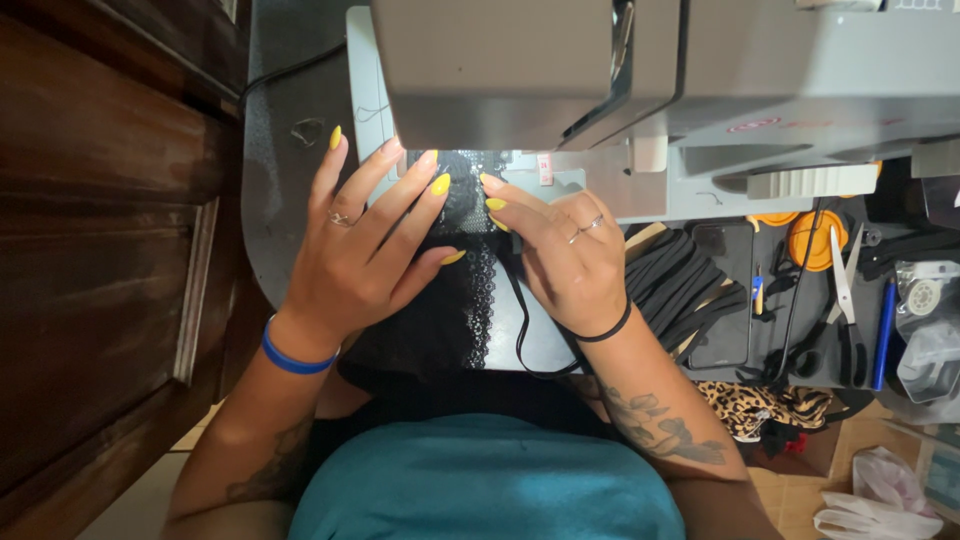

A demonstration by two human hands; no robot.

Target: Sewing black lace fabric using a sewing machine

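Overhead view of machine sewing. The left hand (355,250) lies flat, fingers spread, pressing the black lace fabric (462,290) onto the bed of the grey sewing machine (600,70). The right hand (565,255), fingers curled, pinches the lace's right edge just below the machine head; a thin black elastic strap (520,320) runs from under this hand toward the person. The lace lies between both hands, extending under the presser area. To the right, on the dark surface (290,150), rest a bundle of black elastic (675,285), scissors (848,290) and leopard-print fabric (765,405).
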